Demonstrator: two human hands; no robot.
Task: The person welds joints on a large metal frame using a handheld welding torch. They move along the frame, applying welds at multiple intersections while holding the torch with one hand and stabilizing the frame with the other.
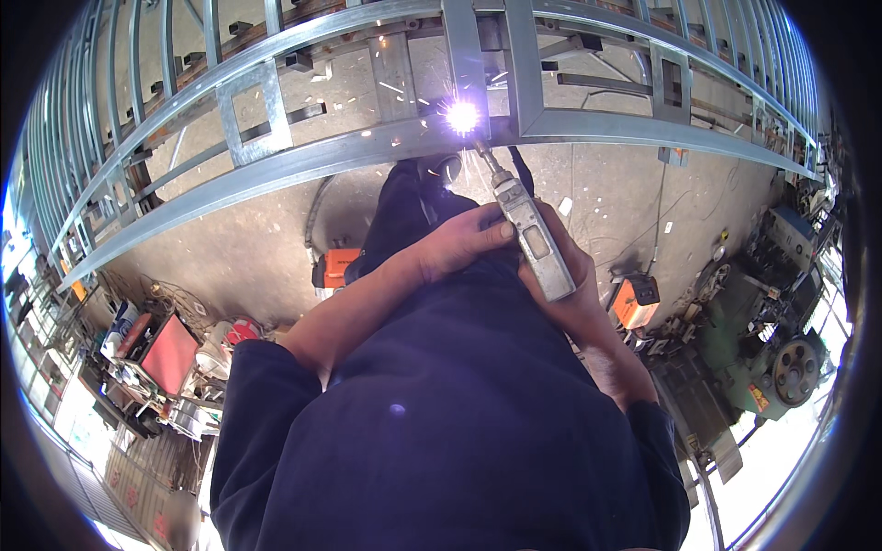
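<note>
A grey handheld welding torch slants up and away from my body. My right hand is wrapped around its far side and underside. From the other side my left hand grips it, the thumb lying along the body; the fingers are mostly hidden. The nozzle points at a galvanized steel frame, where a bright arc glows and throws sparks. The glare hides the joint itself, close to where an upright square tube meets the lower rail. Beside it stands a second upright tube.
Vertical bars fill the frame's far part. An orange machine stands left of my legs, an orange box on the right. Green machinery with a wheel is at far right. A red cabinet stands left. Cables cross the concrete floor.
</note>
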